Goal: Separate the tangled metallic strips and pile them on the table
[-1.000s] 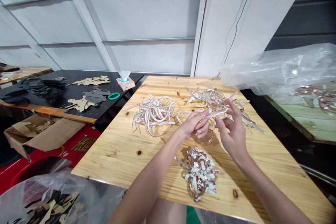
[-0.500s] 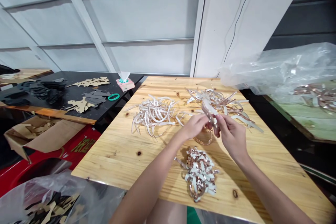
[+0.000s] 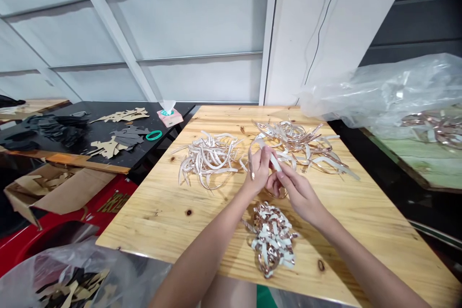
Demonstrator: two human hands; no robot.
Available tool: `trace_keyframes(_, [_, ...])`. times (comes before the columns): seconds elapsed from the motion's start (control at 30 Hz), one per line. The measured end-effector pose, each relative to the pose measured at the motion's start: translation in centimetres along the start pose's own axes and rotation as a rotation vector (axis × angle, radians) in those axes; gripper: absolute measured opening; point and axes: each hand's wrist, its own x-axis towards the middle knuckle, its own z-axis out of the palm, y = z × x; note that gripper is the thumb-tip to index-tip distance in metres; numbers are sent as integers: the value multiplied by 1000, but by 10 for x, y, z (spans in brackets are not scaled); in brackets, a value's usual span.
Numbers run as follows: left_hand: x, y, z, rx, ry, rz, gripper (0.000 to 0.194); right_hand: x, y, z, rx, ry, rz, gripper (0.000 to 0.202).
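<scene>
A narrow strip [image 3: 275, 162], white on one face and shiny rose-gold on the other, is stretched between my hands above the wooden table [image 3: 159, 216]. My left hand [image 3: 259, 171] is closed on it, with one end curling over the back of the fingers. My right hand [image 3: 294, 187] pinches the strip further along, fingers curled beneath. Below the hands lies a heap of short curled rose-gold and white pieces [image 3: 272, 240]. Behind them spreads a loose pile of rose-gold strips [image 3: 299, 139]. Off to the left sits a tangle of whitish strips [image 3: 209, 156].
At left, a black table [image 3: 108, 127] bears dark and tan cut pieces, a tissue box [image 3: 169, 116] and a green ring [image 3: 154, 135]. Below it are a cardboard box [image 3: 68, 192] and a plastic bag of scraps [image 3: 72, 279]. Clear plastic sheeting [image 3: 397, 86] covers more strips at right.
Both hands have moved left and slightly closer together. The strip, folded and held up before, now runs between the hands, one end draped over my left hand.
</scene>
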Motion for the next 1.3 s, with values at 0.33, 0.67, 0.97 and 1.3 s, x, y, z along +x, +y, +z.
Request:
trace_keyframes(0.33, [1,-3,-6,240,19,16,53,-1,-8,-5,93,262,-19,24])
trace_keyframes(0.67, [-9,18,4,-175,-320,-17,42,-4,-10,-10,48,311,-125,10])
trace_keyframes(0.97, [-4,24,-9,-137,-535,18,34,-5,-5,-18,-179,236,-178,16])
trace_keyframes(1.3, [3,24,-16,-39,-540,29,35,-3,-6,-22,-314,163,-179,17])
